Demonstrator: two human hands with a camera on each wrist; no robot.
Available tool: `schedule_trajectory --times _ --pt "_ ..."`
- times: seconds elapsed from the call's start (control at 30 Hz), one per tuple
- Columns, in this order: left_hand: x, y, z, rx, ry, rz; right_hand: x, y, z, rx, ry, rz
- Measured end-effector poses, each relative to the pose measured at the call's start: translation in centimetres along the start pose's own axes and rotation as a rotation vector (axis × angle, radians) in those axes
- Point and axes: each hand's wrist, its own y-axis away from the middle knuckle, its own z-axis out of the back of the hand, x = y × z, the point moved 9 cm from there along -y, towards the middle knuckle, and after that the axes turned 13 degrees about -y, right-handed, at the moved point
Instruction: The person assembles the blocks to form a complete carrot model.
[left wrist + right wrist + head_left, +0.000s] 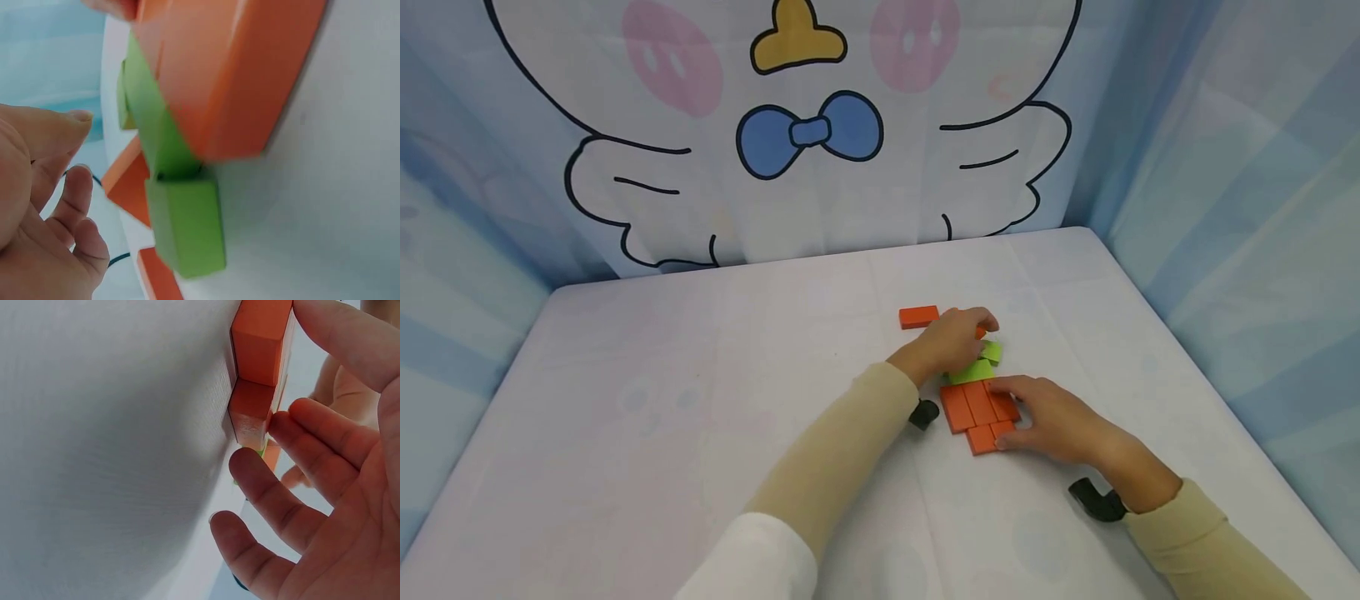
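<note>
In the head view, several flat orange blocks (977, 404) lie close together on the white table, with green blocks (973, 372) just beyond them. My right hand (1060, 421) rests at the right side of the orange group. Its thumb is at the near block and its fingertips are at the far right corner; the right wrist view shows loosely extended fingers (300, 450) against the block sides. My left hand (951, 337) reaches over the green blocks and partly hides an orange block behind it. In the left wrist view nothing shows between its thumb and relaxed fingers (72, 200).
Another orange block (918, 317) lies left of the left hand. Dark wrist camera parts stick out beneath the left wrist (923, 414) and beside the right wrist (1097, 500). A printed curtain (812, 208) hangs behind the table, with more fabric at both sides.
</note>
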Motion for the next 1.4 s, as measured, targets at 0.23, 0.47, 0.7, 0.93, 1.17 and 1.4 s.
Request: schedule_trajectory --times 0.23,0.47,0.7,0.93,1.17,1.4 --pt "2.5 0.6 2.2 -0.060 -0.041 0.060 -0.1 0.0 -0.1 0.009 0.011 -0.034" --pt "5.0 0.9 3.3 -0.089 -0.086 0.120 0.0 -0.1 -0.1 0.020 0.013 -0.051" --pt "7.6 1.2 3.8 -0.092 -0.056 0.183 0.1 0.0 -0.1 0.022 0.016 -0.058" --pt "9.4 1.6 3.9 -0.091 -0.053 0.227 0.0 0.0 -0.1 0.021 0.009 -0.061" --pt "9.9 1.9 4.1 -0.105 -0.080 0.256 0.0 0.0 -0.1 0.012 0.014 -0.054" --pt "10.3 1.7 3.7 -0.088 -0.089 0.269 0.2 -0.1 0.0 0.009 0.009 -0.022"
